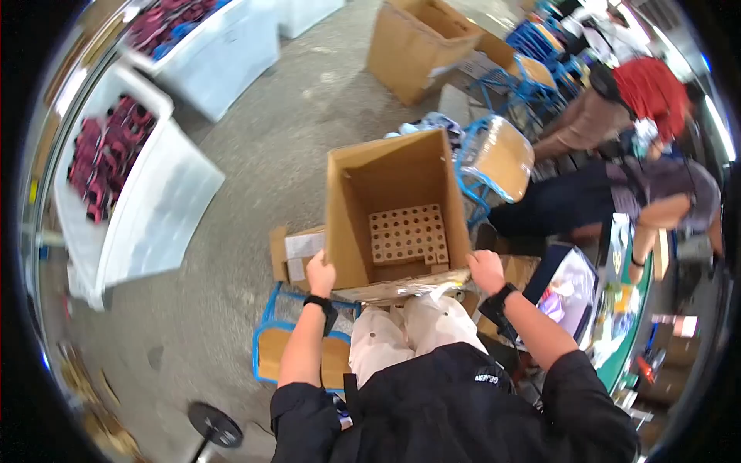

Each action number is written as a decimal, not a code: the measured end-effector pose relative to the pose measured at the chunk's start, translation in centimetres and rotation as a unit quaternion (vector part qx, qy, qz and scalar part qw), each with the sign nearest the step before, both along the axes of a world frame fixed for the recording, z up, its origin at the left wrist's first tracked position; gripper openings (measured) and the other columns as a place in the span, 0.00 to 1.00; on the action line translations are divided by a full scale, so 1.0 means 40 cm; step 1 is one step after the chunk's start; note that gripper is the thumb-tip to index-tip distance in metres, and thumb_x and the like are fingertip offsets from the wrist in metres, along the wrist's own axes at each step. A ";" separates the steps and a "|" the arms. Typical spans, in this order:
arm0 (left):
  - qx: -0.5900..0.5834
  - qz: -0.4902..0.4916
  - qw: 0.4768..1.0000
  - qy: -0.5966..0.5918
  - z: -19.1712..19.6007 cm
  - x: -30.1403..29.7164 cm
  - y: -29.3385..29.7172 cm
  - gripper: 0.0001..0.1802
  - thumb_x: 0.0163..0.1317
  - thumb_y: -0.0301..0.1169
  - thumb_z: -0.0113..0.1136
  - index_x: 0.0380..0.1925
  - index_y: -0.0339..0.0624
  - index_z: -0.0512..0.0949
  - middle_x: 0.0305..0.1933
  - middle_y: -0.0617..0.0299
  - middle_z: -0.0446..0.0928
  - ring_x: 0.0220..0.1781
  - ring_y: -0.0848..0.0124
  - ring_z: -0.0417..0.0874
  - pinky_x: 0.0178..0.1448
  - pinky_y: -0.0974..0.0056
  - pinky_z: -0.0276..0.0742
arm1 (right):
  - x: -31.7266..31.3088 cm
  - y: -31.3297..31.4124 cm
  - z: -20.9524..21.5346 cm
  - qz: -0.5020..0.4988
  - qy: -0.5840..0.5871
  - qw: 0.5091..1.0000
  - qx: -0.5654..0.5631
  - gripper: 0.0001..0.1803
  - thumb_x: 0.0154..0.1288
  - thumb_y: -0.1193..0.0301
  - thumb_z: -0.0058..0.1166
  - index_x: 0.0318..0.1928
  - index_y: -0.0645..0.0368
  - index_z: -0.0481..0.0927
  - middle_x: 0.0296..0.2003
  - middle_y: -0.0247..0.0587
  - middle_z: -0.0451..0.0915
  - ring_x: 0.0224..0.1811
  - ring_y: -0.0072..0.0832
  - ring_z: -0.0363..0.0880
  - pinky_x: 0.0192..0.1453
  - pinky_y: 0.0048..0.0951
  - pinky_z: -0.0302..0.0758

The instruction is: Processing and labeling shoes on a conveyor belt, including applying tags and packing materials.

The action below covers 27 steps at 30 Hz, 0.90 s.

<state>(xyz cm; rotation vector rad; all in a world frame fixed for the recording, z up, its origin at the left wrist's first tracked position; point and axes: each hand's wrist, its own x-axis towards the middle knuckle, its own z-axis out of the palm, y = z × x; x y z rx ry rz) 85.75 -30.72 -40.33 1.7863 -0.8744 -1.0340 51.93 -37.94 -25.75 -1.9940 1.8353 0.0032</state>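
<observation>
A tall open cardboard box (344, 202) stands right in front of my legs. On its bottom lies a tan block of small pieces (407, 231) with rows of dark round holes; a corner of the block is stepped. My left hand (320, 274) grips the box's near left rim, fingers wrapped over the edge. At the near right corner, my right hand (486, 272) holds the rim the same way. Clear tape or film runs along the near side between them. Dark bands circle both my wrists.
White bins (174, 201) with maroon items stand at the left. Another large carton (417, 50) is ahead. A blue-framed stool (498, 158) sits right of the box, a second stool (282, 351) near my left leg. Two people (656, 92) work beside a green-topped table (621, 347) at the right.
</observation>
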 end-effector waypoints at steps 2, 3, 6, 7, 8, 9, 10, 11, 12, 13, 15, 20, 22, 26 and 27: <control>-0.034 -0.042 0.998 -0.022 0.008 0.010 -0.011 0.17 0.50 0.17 0.46 0.41 0.35 0.76 0.38 0.56 0.79 0.41 0.71 0.78 0.46 0.69 0.70 | -0.012 0.000 -0.023 -0.004 -0.021 1.000 -0.010 0.17 0.55 0.65 0.43 0.20 0.65 0.76 0.22 0.57 0.74 0.27 0.52 0.73 0.36 0.48 0.70; -0.034 -0.043 0.997 -0.046 0.011 0.011 -0.013 0.18 0.49 0.16 0.45 0.42 0.35 0.75 0.38 0.56 0.79 0.41 0.71 0.78 0.47 0.69 0.70 | -0.015 0.007 -0.032 -0.023 -0.027 0.999 -0.008 0.16 0.55 0.65 0.43 0.20 0.64 0.76 0.22 0.56 0.74 0.28 0.52 0.74 0.36 0.47 0.70; -0.022 -0.041 0.997 -0.066 0.025 0.032 -0.040 0.20 0.47 0.15 0.46 0.42 0.34 0.75 0.37 0.55 0.79 0.41 0.70 0.78 0.46 0.69 0.70 | -0.004 0.026 -0.059 -0.053 -0.060 0.996 -0.027 0.16 0.56 0.65 0.45 0.20 0.62 0.77 0.22 0.53 0.76 0.27 0.48 0.76 0.36 0.44 0.73; -0.004 -0.041 0.997 -0.060 0.012 0.069 -0.034 0.21 0.46 0.14 0.46 0.43 0.34 0.75 0.38 0.55 0.79 0.42 0.70 0.78 0.48 0.68 0.70 | 0.024 0.034 -0.063 -0.059 -0.068 0.996 -0.013 0.16 0.56 0.64 0.45 0.20 0.62 0.77 0.22 0.53 0.76 0.27 0.48 0.76 0.36 0.44 0.73; -0.022 -0.055 0.996 -0.063 0.023 0.061 -0.049 0.21 0.46 0.14 0.46 0.44 0.33 0.74 0.41 0.54 0.78 0.44 0.68 0.77 0.50 0.68 0.69 | 0.023 0.041 -0.067 -0.074 -0.068 0.995 -0.001 0.16 0.56 0.64 0.45 0.20 0.62 0.77 0.22 0.53 0.76 0.27 0.48 0.76 0.36 0.44 0.73; 0.003 -0.079 0.992 -0.099 0.034 0.052 -0.059 0.21 0.46 0.14 0.46 0.44 0.33 0.74 0.42 0.53 0.78 0.45 0.67 0.77 0.51 0.67 0.68 | 0.009 0.057 -0.098 -0.085 -0.084 0.993 -0.006 0.16 0.56 0.64 0.45 0.21 0.62 0.77 0.22 0.53 0.76 0.27 0.48 0.76 0.36 0.44 0.73; 0.027 -0.102 0.985 -0.137 0.047 0.044 -0.075 0.22 0.46 0.14 0.46 0.45 0.33 0.73 0.43 0.52 0.77 0.46 0.66 0.77 0.52 0.67 0.68 | -0.001 0.074 -0.133 -0.094 -0.101 0.990 -0.012 0.16 0.56 0.63 0.45 0.21 0.62 0.77 0.22 0.54 0.76 0.27 0.49 0.76 0.36 0.45 0.73; 0.016 -0.110 0.983 -0.144 0.041 0.045 -0.078 0.22 0.47 0.14 0.46 0.45 0.32 0.73 0.43 0.52 0.77 0.46 0.65 0.77 0.52 0.66 0.68 | -0.001 0.092 -0.158 -0.113 -0.090 0.989 0.022 0.16 0.56 0.64 0.45 0.22 0.63 0.77 0.22 0.54 0.76 0.28 0.49 0.76 0.36 0.45 0.73; 0.007 -0.118 0.982 -0.150 0.032 0.045 -0.076 0.22 0.47 0.14 0.46 0.45 0.32 0.72 0.43 0.51 0.77 0.47 0.65 0.76 0.52 0.66 0.68 | -0.006 0.114 -0.181 -0.128 -0.101 0.986 0.031 0.15 0.56 0.64 0.44 0.22 0.63 0.77 0.23 0.54 0.76 0.29 0.49 0.76 0.37 0.45 0.73; 0.042 -0.117 0.980 -0.153 0.029 0.044 -0.073 0.20 0.49 0.14 0.46 0.45 0.32 0.72 0.44 0.51 0.76 0.47 0.64 0.76 0.52 0.65 0.67 | -0.008 0.135 -0.196 -0.146 -0.100 0.983 0.046 0.15 0.57 0.64 0.44 0.23 0.63 0.77 0.23 0.54 0.76 0.29 0.49 0.76 0.37 0.45 0.73; 0.036 -0.139 0.975 -0.170 0.027 0.016 -0.078 0.20 0.50 0.15 0.47 0.46 0.33 0.71 0.43 0.51 0.76 0.47 0.63 0.76 0.52 0.65 0.67 | -0.022 0.185 -0.221 -0.176 -0.090 0.977 0.086 0.15 0.57 0.64 0.44 0.24 0.62 0.77 0.24 0.55 0.77 0.29 0.49 0.76 0.38 0.46 0.73; 0.101 -0.216 0.921 -0.308 0.016 -0.037 -0.049 0.16 0.54 0.25 0.52 0.44 0.35 0.70 0.38 0.42 0.76 0.43 0.49 0.76 0.46 0.55 0.71 | -0.050 0.341 -0.249 -0.205 -0.074 0.957 0.193 0.12 0.55 0.66 0.44 0.28 0.61 0.78 0.28 0.55 0.78 0.34 0.47 0.77 0.41 0.44 0.73; 0.129 -0.229 0.910 -0.322 -0.001 -0.073 -0.021 0.15 0.54 0.27 0.52 0.42 0.35 0.71 0.37 0.41 0.76 0.42 0.47 0.75 0.44 0.53 0.71 | -0.068 0.371 -0.274 -0.208 -0.050 0.950 0.226 0.12 0.55 0.67 0.44 0.29 0.60 0.78 0.29 0.54 0.78 0.35 0.47 0.77 0.41 0.43 0.74; 0.152 -0.222 0.895 -0.355 0.007 -0.172 -0.016 0.15 0.54 0.28 0.53 0.41 0.34 0.71 0.35 0.42 0.76 0.39 0.46 0.76 0.42 0.52 0.70 | -0.154 0.432 -0.304 -0.229 -0.032 0.937 0.262 0.11 0.54 0.69 0.44 0.31 0.59 0.79 0.29 0.52 0.78 0.36 0.46 0.78 0.40 0.41 0.74; 0.152 -0.232 0.892 -0.358 0.012 -0.190 -0.015 0.15 0.54 0.28 0.53 0.41 0.34 0.71 0.35 0.42 0.76 0.39 0.46 0.76 0.42 0.52 0.70 | -0.173 0.448 -0.308 -0.231 -0.025 0.937 0.262 0.10 0.54 0.69 0.44 0.31 0.59 0.78 0.28 0.52 0.78 0.34 0.46 0.78 0.38 0.41 0.75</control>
